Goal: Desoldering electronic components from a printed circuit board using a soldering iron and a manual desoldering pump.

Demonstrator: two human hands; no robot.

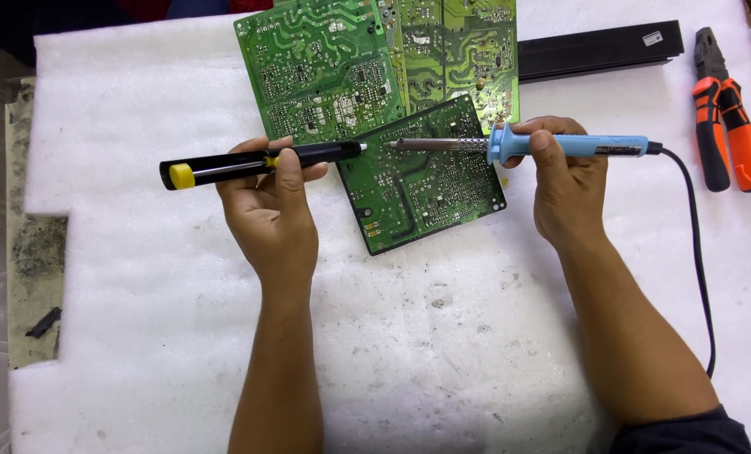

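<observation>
A white foam sheet (443,336) covers the table, and both forearms reach up across it from the bottom edge. On it lie three green circuit boards: two large ones side by side at the top (325,67) (464,55), and a smaller circuit board (422,176) tilted in front of them, between the two hands. The left hand (270,210) is turned back-up, its fingers (287,176) wrapped around a black desoldering pump (258,162) with a yellow plunger end — the pump lies level, its pale tip just over the small board's left corner. The right hand (565,189) curls its fingers (544,143) around the blue handle of a soldering iron (527,145), held level too, its metal tip pointing left over the same board, close to the pump's tip. The iron's black cord (697,252) trails down the right side. Orange-handled pliers (724,126) and a black bar (598,50) lie at the upper right — well apart from both hands.
</observation>
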